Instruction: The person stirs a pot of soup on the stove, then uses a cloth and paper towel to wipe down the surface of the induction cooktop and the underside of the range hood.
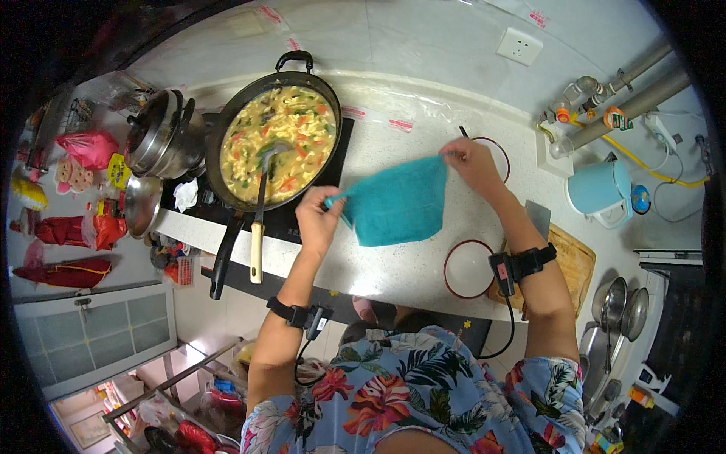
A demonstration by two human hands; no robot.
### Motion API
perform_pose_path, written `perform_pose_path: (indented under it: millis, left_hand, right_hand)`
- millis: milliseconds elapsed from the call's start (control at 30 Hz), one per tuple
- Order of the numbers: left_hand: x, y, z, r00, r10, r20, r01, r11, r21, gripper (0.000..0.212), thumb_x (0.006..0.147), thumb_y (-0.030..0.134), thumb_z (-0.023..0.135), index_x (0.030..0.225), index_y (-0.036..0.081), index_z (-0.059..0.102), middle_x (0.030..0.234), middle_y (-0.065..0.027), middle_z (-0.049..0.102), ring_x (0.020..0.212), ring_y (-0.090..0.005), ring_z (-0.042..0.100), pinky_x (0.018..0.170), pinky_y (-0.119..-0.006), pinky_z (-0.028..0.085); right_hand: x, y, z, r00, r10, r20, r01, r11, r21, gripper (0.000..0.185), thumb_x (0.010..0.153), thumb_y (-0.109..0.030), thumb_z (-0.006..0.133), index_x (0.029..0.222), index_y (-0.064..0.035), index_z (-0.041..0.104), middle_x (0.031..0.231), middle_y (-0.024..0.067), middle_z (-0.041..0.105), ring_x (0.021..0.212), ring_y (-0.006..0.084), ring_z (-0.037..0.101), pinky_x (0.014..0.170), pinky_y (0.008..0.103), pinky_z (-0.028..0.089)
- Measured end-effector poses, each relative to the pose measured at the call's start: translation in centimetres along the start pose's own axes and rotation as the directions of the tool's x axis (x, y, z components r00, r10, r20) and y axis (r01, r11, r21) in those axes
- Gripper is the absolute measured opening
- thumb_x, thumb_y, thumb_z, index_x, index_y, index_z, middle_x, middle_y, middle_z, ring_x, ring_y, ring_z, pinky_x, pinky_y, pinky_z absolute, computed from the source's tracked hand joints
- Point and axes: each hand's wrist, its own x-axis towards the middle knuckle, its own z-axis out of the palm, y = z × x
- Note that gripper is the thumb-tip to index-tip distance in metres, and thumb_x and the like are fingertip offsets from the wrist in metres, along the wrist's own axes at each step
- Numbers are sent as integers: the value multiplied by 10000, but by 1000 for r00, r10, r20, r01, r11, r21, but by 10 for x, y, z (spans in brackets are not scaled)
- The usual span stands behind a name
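Note:
A teal cloth (397, 201) hangs spread between my two hands above the speckled white counter (391, 269). My left hand (319, 218) pinches its left corner, close to the front right of the wok. At the opposite corner, my right hand (472, 164) grips the cloth between thumb and fingers. Behind that hand lies a red-rimmed white bowl (499, 153), partly hidden by it. On the cooktop (346, 142) sits a black wok (338, 127) full of soup (283, 133) with egg, red pieces and greens. A spatula (258, 227) with a cream handle rests in it.
A second red-rimmed bowl (468, 269) stands near the counter's front edge, beside a wooden cutting board (567, 267). The wok's handle (224, 261) juts past that edge. A steamer pot (164, 136) is at left; a light-blue kettle (598, 187) and pipes (629, 108) are at right.

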Motion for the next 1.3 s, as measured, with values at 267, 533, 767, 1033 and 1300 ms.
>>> perform_pose_path:
  millis: [267, 533, 767, 1033, 1300]
  left_hand:
    - [-20, -32, 37, 911, 105, 398, -216, 945, 246, 286, 801, 72, 702, 1081, 30, 664, 1225, -166, 603, 1148, -335, 574, 964, -384, 477]
    - [-36, -70, 98, 741, 96, 665, -490, 754, 437, 670, 904, 396, 535, 1489, 151, 319, 1601, -106, 114, 1469, -362, 43, 1122, -652, 16]
    - [-4, -77, 117, 815, 24, 579, -403, 741, 537, 721, 899, 413, 537, 1509, 148, 259, 1587, -156, 123, 1460, -395, 60, 1101, -683, 25]
    - [33, -84, 129, 910, 16, 414, -300, 716, 630, 755, 916, 433, 511, 1508, 58, 230, 1579, -190, 125, 1441, -452, 68, 1073, -712, 36]
    - [51, -86, 135, 923, 18, 386, -243, 804, 543, 709, 918, 284, 558, 1492, 12, 242, 1572, -209, 140, 1444, -411, 115, 1139, -586, 116]
  right_hand:
    - [-30, 25, 75, 966, 168, 199, -100, 945, -312, 440, 885, -167, 624, 1285, -17, 523, 1308, 210, 507, 1165, 361, 521, 972, 447, 446]
    - [-37, 33, 204, 830, 556, -48, -519, 739, -430, 888, 950, -557, 418, 1500, 62, 99, 1570, 275, -21, 1440, 470, -73, 1114, 649, 8]
    - [7, 59, 217, 943, 261, -207, -330, 809, -486, 871, 931, -575, 445, 1461, 86, 245, 1553, 298, 100, 1428, 508, 34, 1069, 715, 53]
    - [75, 75, 207, 991, -120, -53, 75, 850, -521, 723, 946, -477, 451, 1435, 47, 348, 1553, 215, 220, 1425, 451, 168, 1099, 659, 140]
    - [116, 73, 202, 974, -222, -39, 203, 940, -274, 393, 843, -89, 575, 1224, 8, 592, 1354, 142, 516, 1239, 351, 440, 1055, 432, 365]
